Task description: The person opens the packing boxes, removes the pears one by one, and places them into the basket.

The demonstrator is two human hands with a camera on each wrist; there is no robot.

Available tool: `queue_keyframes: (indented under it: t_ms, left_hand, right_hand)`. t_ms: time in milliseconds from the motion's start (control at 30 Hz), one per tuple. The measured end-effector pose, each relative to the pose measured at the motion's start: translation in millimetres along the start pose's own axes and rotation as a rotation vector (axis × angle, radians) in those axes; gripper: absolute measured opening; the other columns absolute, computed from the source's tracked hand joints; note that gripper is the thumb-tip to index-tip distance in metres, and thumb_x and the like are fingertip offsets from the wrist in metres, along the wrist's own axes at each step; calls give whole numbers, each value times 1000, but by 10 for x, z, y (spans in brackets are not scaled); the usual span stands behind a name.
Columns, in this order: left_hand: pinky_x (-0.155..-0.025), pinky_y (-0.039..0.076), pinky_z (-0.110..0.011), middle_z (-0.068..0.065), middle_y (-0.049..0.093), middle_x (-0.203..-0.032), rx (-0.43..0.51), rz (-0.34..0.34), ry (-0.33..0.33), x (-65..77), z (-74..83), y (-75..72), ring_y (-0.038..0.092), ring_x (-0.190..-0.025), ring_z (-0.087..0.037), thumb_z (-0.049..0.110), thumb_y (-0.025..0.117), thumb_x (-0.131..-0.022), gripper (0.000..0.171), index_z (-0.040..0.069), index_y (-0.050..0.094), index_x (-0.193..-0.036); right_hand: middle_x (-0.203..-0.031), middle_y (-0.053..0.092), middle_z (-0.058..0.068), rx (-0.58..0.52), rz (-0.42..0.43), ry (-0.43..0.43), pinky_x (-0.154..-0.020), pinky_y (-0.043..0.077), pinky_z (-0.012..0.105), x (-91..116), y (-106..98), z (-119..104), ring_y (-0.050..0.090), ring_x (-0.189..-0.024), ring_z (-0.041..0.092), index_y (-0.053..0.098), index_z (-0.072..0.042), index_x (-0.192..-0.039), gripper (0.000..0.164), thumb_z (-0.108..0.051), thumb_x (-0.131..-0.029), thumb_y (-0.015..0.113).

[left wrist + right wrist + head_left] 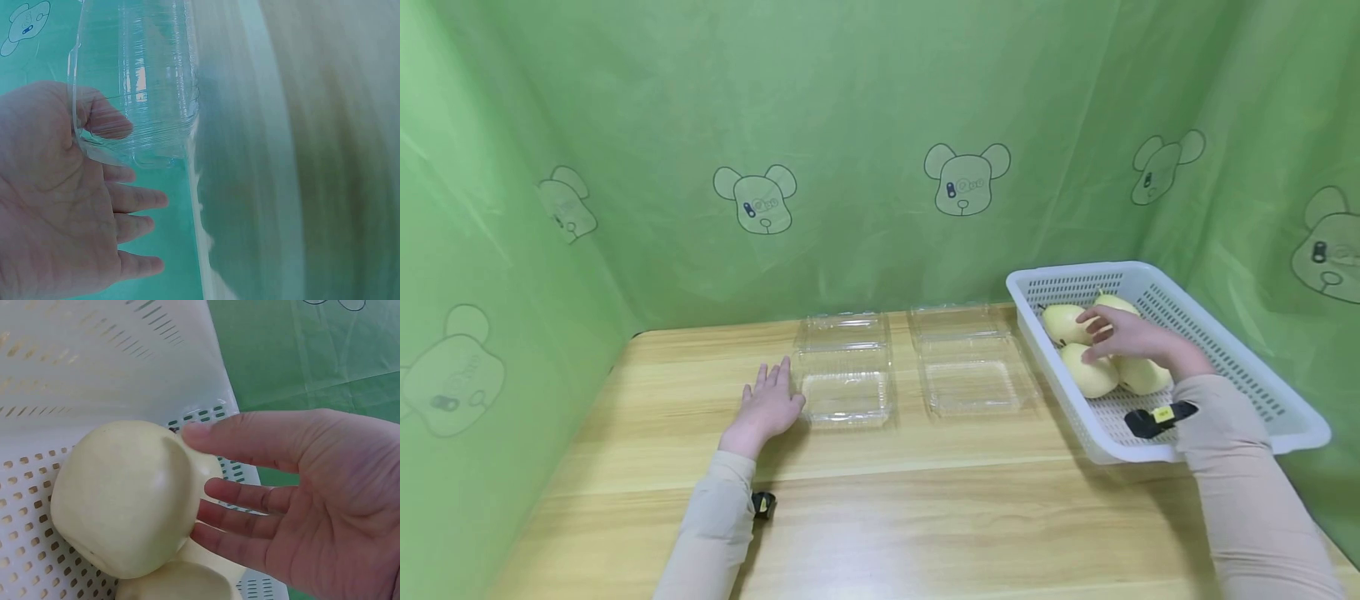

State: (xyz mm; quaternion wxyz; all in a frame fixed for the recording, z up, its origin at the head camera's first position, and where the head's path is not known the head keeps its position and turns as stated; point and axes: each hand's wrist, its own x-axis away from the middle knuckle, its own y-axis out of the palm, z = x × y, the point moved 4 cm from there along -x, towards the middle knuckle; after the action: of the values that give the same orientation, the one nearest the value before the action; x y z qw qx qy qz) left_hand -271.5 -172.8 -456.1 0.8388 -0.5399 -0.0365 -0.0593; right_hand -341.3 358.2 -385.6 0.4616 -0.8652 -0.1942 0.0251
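Note:
My right hand (1123,337) is over the white basket (1240,352), among several pale yellow pears. Its fingers are spread and loosely bent, with the fingertips right at the front-left pear (1088,373). In the right wrist view, thumb and fingers reach toward a large pear (119,500) without closing round it. On the left, my left hand (767,408) lies beside a clear plastic clamshell box (846,396) whose lid is folded back. Its fingers are straight and its thumb is by the box's side; in the left wrist view the thumb shows through the clear plastic (140,94).
A second opened clear clamshell box (973,383) sits between the first box and the basket. All stand on a wooden table (925,517). Green curtain (865,100) with bear-head prints encloses the back and both sides.

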Motion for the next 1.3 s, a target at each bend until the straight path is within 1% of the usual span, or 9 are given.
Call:
queue_keyframes:
  t_ms: [100, 200, 333, 533, 600, 767, 833, 1133, 1300]
  left_hand:
    - [-119, 4, -66, -23, 14, -162, 1, 0, -2, 1, 0, 1, 1, -151, -41, 35, 41, -99, 75, 4, 4, -157]
    - [-119, 5, -66, -24, 14, -161, -4, -1, -3, 0, -6, 4, 1, -151, -42, 34, 42, -99, 75, 4, 4, -156]
    - [-119, 5, -66, -24, 14, -161, -5, -4, -2, -2, -16, 7, 1, -151, -42, 34, 41, -99, 75, 4, 3, -156]
    - [-119, 4, -66, -24, 14, -161, -4, -7, -5, 0, -19, 4, 0, -151, -42, 34, 41, -99, 75, 4, 3, -156]
    - [-119, 4, -66, -23, 13, -162, -2, -9, -8, 4, -15, 3, 0, -151, -41, 34, 42, -99, 75, 4, 3, -156]
    - [-120, 4, -65, -22, 14, -162, 4, -7, -9, 2, -7, 2, 0, -151, -41, 35, 42, -99, 75, 5, 4, -157]
    - [-120, 4, -65, -23, 14, -162, 0, -5, -8, 0, -7, 2, 1, -151, -41, 35, 42, -99, 75, 4, 4, -156]
    - [-120, 4, -65, -23, 14, -162, 9, -8, -9, 17, 15, -6, 1, -151, -42, 34, 42, -99, 75, 4, 4, -156]
    - [-119, 4, -66, -23, 14, -162, 6, -3, -6, 19, 18, -5, 1, -151, -42, 33, 42, -99, 75, 3, 4, -156]
  right_hand:
    - [-127, 50, 37, 13, 48, -24, -92, 53, 42, 6, -43, -19, 51, -117, 51, 42, 10, -132, 57, -19, -89, 68]
    - [-128, 50, 36, -6, 78, -26, -84, 52, 28, 12, -90, -34, 51, -118, 49, 42, 11, -133, 57, -21, -92, 65]
    - [-131, 49, 37, -26, 93, -10, -82, 53, 24, 5, -140, -37, 50, -120, 49, 39, 11, -137, 60, -25, -95, 61]
    - [-128, 54, 34, 19, 140, -31, -82, 50, 19, -9, -195, -60, 53, -117, 44, 45, 8, -132, 51, -24, -96, 60]
    - [-129, 54, 34, 25, 150, -29, -85, 49, 24, -1, -205, -72, 54, -117, 43, 45, 7, -133, 51, -25, -96, 60]
    - [-132, 49, 35, -5, 163, -15, -96, 46, 49, 33, -211, -144, 51, -119, 48, 36, 9, -141, 60, -26, -97, 58]
    - [-133, 48, 36, -11, 172, -16, -98, 44, 56, 48, -210, -191, 49, -120, 50, 35, 9, -142, 62, -28, -97, 57]
    - [-133, 48, 35, -5, 188, -29, -99, 42, 64, 111, -197, -415, 47, -122, 51, 35, 6, -143, 64, -34, -98, 56]
    - [-137, 45, 35, -2, 204, -33, -100, 41, 65, 120, -174, -520, 45, -125, 51, 34, 6, -144, 65, -33, -97, 57]
